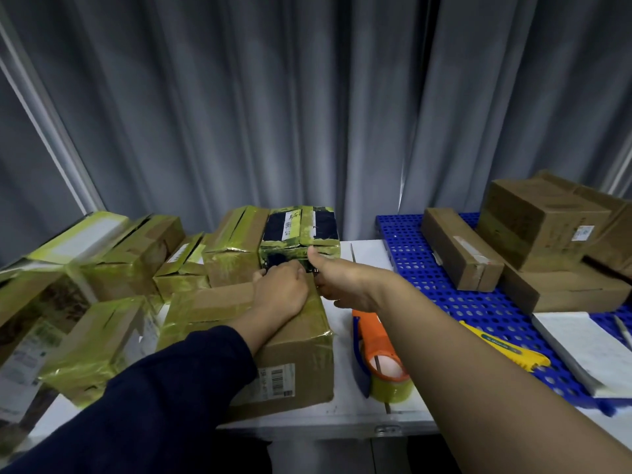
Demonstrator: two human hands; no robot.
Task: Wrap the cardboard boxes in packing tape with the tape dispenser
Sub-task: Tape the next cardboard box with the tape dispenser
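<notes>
**Both hands on the dark box, dispenser set aside**

Nearest, the tape dispenser (379, 354) lies untouched on the white table (342, 401), beside a large box (290, 364) already banded in yellowish tape. I judge it was parked there to free both hands. The left forearm crosses that box. Further out, the left hand (280, 289) sits knuckles-up at the lower front of the dark box (301, 230); its fingers are hidden, so its hold cannot be told. The right hand (337, 283) pinches the same box, thumb pressed on the front face, other fingers curled beneath. Taped all round, this box stands among wrapped boxes (136, 248) at the back — likely being filed with the finished ones. Bare boxes (461, 249) wait on the blue tray (427, 302).
</notes>
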